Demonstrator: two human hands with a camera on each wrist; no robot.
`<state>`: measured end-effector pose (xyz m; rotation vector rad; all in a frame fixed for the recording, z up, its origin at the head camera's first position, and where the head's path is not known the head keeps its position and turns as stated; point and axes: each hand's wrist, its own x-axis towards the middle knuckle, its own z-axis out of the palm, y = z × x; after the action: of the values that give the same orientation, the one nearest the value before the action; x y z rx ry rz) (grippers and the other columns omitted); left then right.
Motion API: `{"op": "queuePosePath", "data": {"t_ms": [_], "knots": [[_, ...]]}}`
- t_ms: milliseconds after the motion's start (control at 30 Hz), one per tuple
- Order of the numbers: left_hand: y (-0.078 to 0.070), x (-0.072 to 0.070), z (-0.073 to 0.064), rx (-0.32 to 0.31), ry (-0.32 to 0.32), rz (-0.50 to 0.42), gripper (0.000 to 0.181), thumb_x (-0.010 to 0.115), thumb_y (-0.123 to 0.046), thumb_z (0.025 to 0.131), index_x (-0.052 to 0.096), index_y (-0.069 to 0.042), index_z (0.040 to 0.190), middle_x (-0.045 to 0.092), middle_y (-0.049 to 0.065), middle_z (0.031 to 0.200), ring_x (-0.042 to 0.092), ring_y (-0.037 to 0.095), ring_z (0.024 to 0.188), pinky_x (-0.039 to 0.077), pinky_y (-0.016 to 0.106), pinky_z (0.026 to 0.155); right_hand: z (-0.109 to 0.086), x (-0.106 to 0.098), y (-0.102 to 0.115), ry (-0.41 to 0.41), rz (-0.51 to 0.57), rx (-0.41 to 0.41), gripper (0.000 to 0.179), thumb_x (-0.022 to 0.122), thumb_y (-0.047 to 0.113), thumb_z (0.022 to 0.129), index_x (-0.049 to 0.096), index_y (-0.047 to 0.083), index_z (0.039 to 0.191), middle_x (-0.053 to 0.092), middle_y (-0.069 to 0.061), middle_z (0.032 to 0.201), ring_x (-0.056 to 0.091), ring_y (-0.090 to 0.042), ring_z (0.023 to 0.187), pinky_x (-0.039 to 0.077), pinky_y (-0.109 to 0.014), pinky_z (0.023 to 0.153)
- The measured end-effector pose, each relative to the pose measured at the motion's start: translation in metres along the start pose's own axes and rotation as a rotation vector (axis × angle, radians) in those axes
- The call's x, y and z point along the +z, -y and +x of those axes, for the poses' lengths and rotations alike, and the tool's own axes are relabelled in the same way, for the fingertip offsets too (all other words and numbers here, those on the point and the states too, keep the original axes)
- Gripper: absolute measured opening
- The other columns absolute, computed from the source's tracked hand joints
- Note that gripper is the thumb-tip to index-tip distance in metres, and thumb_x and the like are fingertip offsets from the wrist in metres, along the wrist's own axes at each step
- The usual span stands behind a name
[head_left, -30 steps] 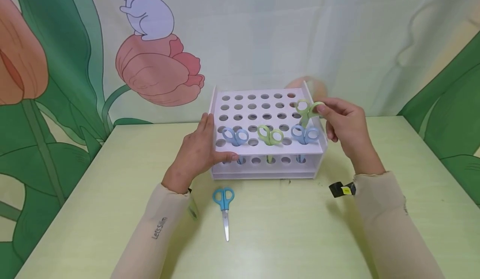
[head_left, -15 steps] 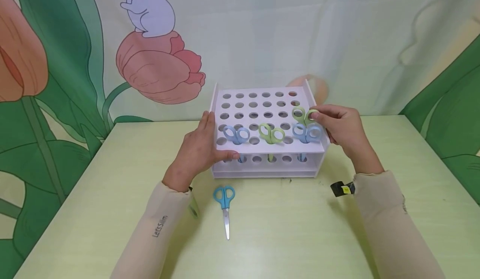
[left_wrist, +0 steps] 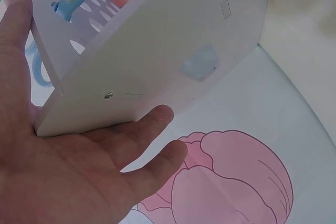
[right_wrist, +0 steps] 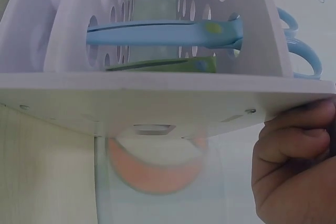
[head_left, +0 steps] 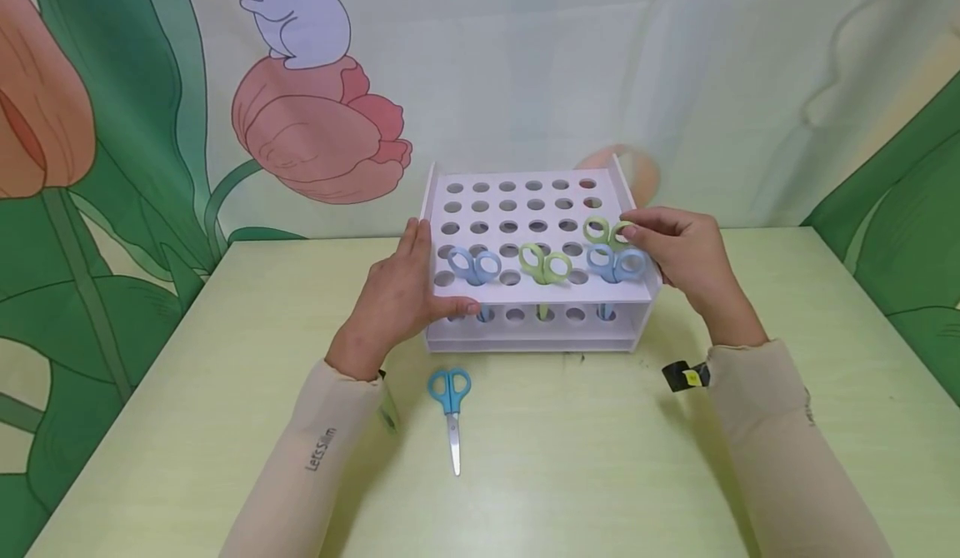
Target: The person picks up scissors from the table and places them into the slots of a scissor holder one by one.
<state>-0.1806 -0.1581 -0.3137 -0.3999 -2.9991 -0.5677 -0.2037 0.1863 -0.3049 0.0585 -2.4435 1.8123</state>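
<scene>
My right hand (head_left: 678,250) pinches one loop of green-handled scissors (head_left: 612,242), low over the right side of a white rack (head_left: 495,292) with rows of round holes. Their green blade part (right_wrist: 163,65) shows inside the rack in the right wrist view, beside a blue one (right_wrist: 147,35). Along the front stand light blue scissors (head_left: 474,275), other green scissors (head_left: 543,276) and a second light blue pair (head_left: 615,274), blades down through holes. My left hand (head_left: 393,287) rests on the rack's left side, fingers straight along the wall (left_wrist: 173,66), thumb at the front edge.
Bright blue scissors (head_left: 452,408) with a bare metal blade lie on the table (head_left: 555,458) in front of the rack. Something slim and green (head_left: 389,408) lies partly hidden by the left sleeve. A printed curtain (head_left: 510,67) hangs close behind the rack.
My right hand has moved down and slightly left, lowering the green scissors until the loops sit close over the rack's top. The left hand stays on the rack.
</scene>
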Motion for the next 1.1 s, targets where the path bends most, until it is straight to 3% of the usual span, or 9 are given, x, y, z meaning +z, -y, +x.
{"op": "queuePosePath", "data": {"t_ms": [267,467,600,867,1100], "knots": [[-0.001,-0.001,0.0,0.003,-0.008,0.002,0.132,0.085,-0.061,0.071,0.012,0.007,0.158,0.015,0.027,0.163,0.056,0.046,0.118,0.043,0.057,0.101,-0.001,-0.001,0.0,-0.004,-0.059,0.015,0.04,0.073,0.032,0.095,0.071,0.006,0.125,0.07,0.007,0.096,0.044,-0.008,0.052,0.037,-0.021,0.045],[-0.001,0.0,0.0,-0.002,-0.009,-0.004,0.131,0.085,-0.061,0.071,0.013,0.005,0.158,0.015,0.026,0.164,0.057,0.045,0.117,0.042,0.057,0.102,-0.002,-0.003,0.003,-0.027,-0.1,0.037,0.037,0.067,0.033,0.099,0.07,0.012,0.129,0.067,-0.001,0.109,0.046,-0.012,0.055,0.04,-0.023,0.047],[0.0,0.0,0.0,-0.003,-0.009,0.0,0.131,0.085,-0.062,0.072,0.012,0.005,0.158,0.015,0.026,0.164,0.056,0.045,0.118,0.042,0.057,0.102,-0.003,-0.005,0.005,-0.04,-0.092,0.01,0.035,0.067,0.032,0.099,0.07,0.012,0.128,0.068,-0.002,0.111,0.046,-0.015,0.053,0.041,-0.023,0.047],[-0.001,0.0,0.0,0.004,-0.011,0.003,0.131,0.085,-0.061,0.072,0.012,0.006,0.158,0.015,0.026,0.163,0.057,0.045,0.116,0.042,0.058,0.102,-0.009,-0.006,0.015,-0.079,-0.033,-0.069,0.034,0.069,0.029,0.098,0.071,0.01,0.125,0.072,-0.002,0.112,0.046,-0.016,0.049,0.042,-0.023,0.045],[0.0,-0.001,0.0,-0.006,-0.001,0.003,0.132,0.083,-0.063,0.072,0.011,0.006,0.159,0.013,0.025,0.164,0.055,0.045,0.121,0.041,0.057,0.104,-0.021,0.0,0.029,-0.068,0.107,-0.161,0.032,0.074,0.025,0.095,0.072,0.005,0.12,0.075,-0.001,0.104,0.049,-0.018,0.048,0.044,-0.022,0.044]]}}
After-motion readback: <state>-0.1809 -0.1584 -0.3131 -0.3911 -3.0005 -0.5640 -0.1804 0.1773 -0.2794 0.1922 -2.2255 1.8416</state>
